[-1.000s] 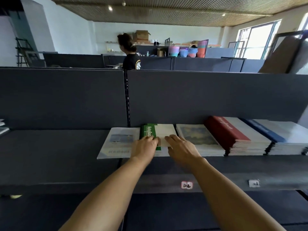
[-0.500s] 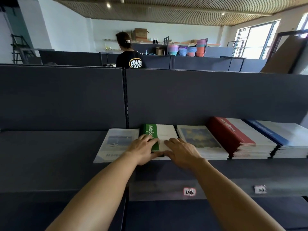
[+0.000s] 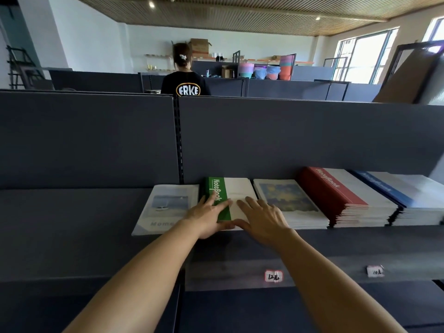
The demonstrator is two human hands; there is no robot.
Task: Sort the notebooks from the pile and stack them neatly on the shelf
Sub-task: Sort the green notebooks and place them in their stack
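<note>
Both hands are lying on top of the green and white notebook [image 3: 230, 195], which is sitting on the shelf [image 3: 312, 236] between two other stacks. The left hand [image 3: 206, 218] is lying flat with its fingers [image 3: 217, 203] stretched out over the green strip, and its thumb is tucked against the front edge of the book. The right hand [image 3: 263, 218] is lying flat too, fingers spread on the white part, thumb at the front edge. Neither hand is squeezing or lifting anything; both are loose and pressing down.

It looks like the person is tidying this notebook so it is sitting straight on its stack. This is the "stack them neatly" part of the job.

To the left, the boat picture notebooks [image 3: 165, 207] are lying a little crooked, with the front corner poking out past the shelf edge. To the right, the painted cover stack [image 3: 283, 198] is lying just beside the green one. Next to that are the red notebooks [image 3: 336, 195] and then the blue notebooks [image 3: 396, 195], both in tall, tidy stacks.

The pile that the books are coming from is not showing here.

Next, the person probably needs to line up the green notebook's edges with its neighbours, then let go. After that, the crooked boat stack may need a push back. Small, gentle pushes will be best, because thin books slide easily.
</note>
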